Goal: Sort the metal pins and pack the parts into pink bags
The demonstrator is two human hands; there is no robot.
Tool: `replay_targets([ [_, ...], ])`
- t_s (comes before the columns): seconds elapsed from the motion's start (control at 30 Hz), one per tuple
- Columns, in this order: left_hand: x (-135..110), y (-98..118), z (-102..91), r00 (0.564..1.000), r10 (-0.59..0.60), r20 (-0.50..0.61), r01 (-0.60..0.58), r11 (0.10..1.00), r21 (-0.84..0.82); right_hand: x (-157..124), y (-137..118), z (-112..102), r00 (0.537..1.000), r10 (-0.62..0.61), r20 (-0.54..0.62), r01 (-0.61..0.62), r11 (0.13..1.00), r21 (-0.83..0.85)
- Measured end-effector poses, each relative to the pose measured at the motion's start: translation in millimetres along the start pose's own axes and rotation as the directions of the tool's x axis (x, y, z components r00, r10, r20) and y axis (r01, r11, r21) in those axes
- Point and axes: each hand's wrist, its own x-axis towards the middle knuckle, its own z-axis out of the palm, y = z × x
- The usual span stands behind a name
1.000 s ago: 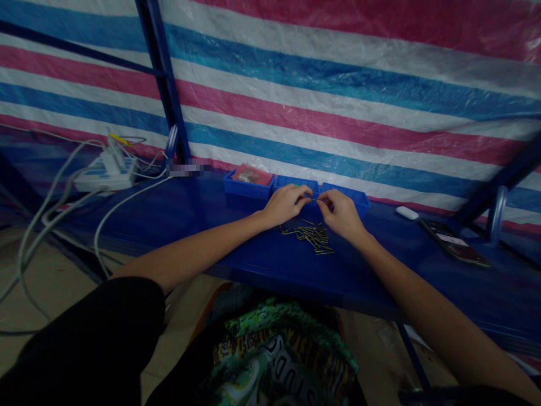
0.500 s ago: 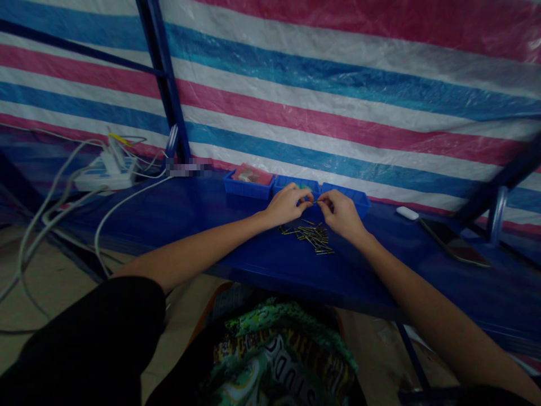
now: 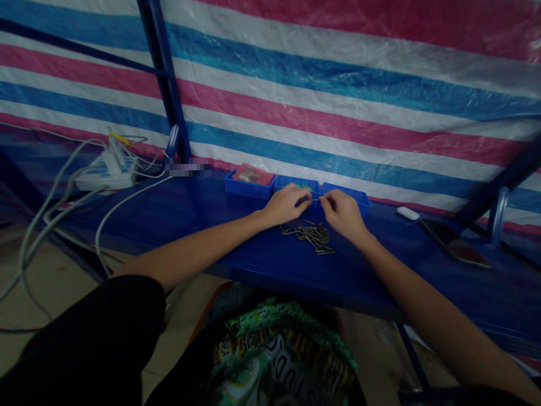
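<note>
My left hand (image 3: 287, 203) and my right hand (image 3: 343, 213) meet above the table, fingertips pinched and a small gap between them. A thin metal pin (image 3: 315, 199) bridges that gap, gripped at its two ends; its finer detail is too small to make out. Just below the hands lies a loose pile of slim brass-coloured pins (image 3: 313, 237). Behind the fingers stand a middle blue bin (image 3: 291, 182) with something green in it and a right blue bin (image 3: 358, 197), both partly hidden by my hands.
A left blue bin (image 3: 247, 189) holds a pink bag (image 3: 257, 173) of small parts. On the blue table (image 3: 186, 220), a white case (image 3: 408, 213) and a phone (image 3: 454, 242) lie to the right. A power strip (image 3: 105, 175) with tangled white cables sits at the left.
My fingertips have drawn slightly apart, the right hand shifting a little to the right, so more of the pin shows between them. The pile and bins look unchanged.
</note>
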Motion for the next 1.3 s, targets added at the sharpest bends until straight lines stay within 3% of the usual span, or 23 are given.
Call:
replay_targets([
  [0.2,1.0,-0.2,-0.1,1.0,0.019,-0.009,-0.019,0.999,0.047,-0.5,-0.2,1.6,0.998,0.01,0.056,-0.013,0.998,0.06],
  [0.57,0.1,4.2,-1.3,0.999,-0.011,-0.04,0.01,1.0,-0.023,-0.4,0.2,1.1,0.997,-0.042,0.068,0.041,0.999,0.015],
  [0.83,0.7,0.8,2.3,1.0,-0.002,-0.025,0.001,1.0,-0.017,-1.3,0.4,2.1,0.998,-0.005,0.059,0.0,0.996,0.091],
  [1.13,-0.9,3.5,1.7,0.999,-0.039,-0.017,0.038,0.997,-0.061,-0.4,-0.1,0.0,0.999,-0.02,0.048,0.019,0.999,0.03],
  [1.3,-1.0,0.6,3.2,0.999,0.022,-0.027,-0.023,0.999,-0.046,-1.0,-2.4,-0.3,0.998,0.001,0.07,-0.003,1.0,0.028],
])
